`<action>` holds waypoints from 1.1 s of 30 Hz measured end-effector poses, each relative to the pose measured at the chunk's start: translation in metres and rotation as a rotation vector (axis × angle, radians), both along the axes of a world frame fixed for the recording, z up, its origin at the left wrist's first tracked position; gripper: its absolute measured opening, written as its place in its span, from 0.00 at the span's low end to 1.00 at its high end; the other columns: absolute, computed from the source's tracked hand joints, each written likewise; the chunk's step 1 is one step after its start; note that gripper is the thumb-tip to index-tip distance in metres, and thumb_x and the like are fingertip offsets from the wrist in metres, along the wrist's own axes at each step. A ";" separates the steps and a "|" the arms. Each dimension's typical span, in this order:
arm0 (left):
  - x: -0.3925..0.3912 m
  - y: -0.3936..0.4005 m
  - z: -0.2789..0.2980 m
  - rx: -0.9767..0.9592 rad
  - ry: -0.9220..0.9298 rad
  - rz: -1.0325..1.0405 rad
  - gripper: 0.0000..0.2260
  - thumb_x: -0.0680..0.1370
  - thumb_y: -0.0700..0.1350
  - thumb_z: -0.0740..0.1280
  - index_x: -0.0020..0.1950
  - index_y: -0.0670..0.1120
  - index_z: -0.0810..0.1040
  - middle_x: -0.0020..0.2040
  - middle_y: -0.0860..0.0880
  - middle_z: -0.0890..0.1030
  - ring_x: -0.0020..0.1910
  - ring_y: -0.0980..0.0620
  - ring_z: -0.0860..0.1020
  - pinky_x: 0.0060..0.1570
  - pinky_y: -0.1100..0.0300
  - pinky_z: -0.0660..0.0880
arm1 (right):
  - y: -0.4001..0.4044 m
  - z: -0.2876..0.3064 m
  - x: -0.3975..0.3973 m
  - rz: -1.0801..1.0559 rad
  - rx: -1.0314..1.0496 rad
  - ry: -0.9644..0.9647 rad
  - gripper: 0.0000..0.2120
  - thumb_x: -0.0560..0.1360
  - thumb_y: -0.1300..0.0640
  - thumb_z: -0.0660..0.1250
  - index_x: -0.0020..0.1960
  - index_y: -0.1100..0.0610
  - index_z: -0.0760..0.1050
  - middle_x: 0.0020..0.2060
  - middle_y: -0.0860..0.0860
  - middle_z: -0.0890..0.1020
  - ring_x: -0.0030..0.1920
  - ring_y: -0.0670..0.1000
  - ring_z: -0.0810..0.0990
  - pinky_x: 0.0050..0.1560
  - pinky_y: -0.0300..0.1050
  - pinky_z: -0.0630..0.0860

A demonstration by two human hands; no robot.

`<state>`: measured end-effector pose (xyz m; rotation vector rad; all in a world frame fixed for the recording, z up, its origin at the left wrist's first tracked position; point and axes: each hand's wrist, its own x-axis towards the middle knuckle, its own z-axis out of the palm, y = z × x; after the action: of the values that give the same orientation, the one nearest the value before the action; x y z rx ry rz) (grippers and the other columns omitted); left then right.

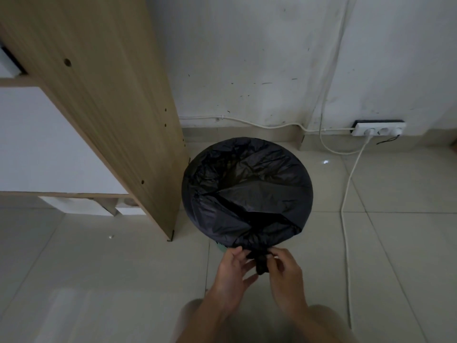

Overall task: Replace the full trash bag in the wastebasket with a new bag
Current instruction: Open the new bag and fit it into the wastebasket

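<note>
A black trash bag (247, 186) is stretched over the round mouth of a wastebasket, of which only a pale green sliver (220, 246) shows at the near edge. The bag's near side is gathered into a twisted knot (261, 262) hanging over the rim. My left hand (235, 273) pinches the gathered plastic from the left. My right hand (284, 271) grips the knot from the right. The inside of the basket is dark and I cannot make out its contents.
A tall wooden shelf panel (118, 120) stands right beside the basket on the left. A white power strip (379, 129) sits on the wall skirting at the right, and its white cable (346, 219) runs across the tiled floor (99, 280) right of the basket.
</note>
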<state>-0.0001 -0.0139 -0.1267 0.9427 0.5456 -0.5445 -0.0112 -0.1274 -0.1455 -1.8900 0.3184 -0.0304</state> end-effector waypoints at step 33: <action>-0.002 -0.012 0.002 0.166 0.026 0.063 0.09 0.74 0.44 0.67 0.34 0.45 0.74 0.36 0.49 0.80 0.41 0.53 0.78 0.42 0.61 0.74 | -0.002 -0.006 -0.005 0.266 -0.347 -0.044 0.29 0.71 0.37 0.55 0.56 0.60 0.74 0.47 0.51 0.74 0.45 0.51 0.76 0.43 0.35 0.69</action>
<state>-0.0023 -0.0262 -0.1244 1.0730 0.6496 -0.4604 -0.0162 -0.1293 -0.1519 -2.2586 0.0288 0.0556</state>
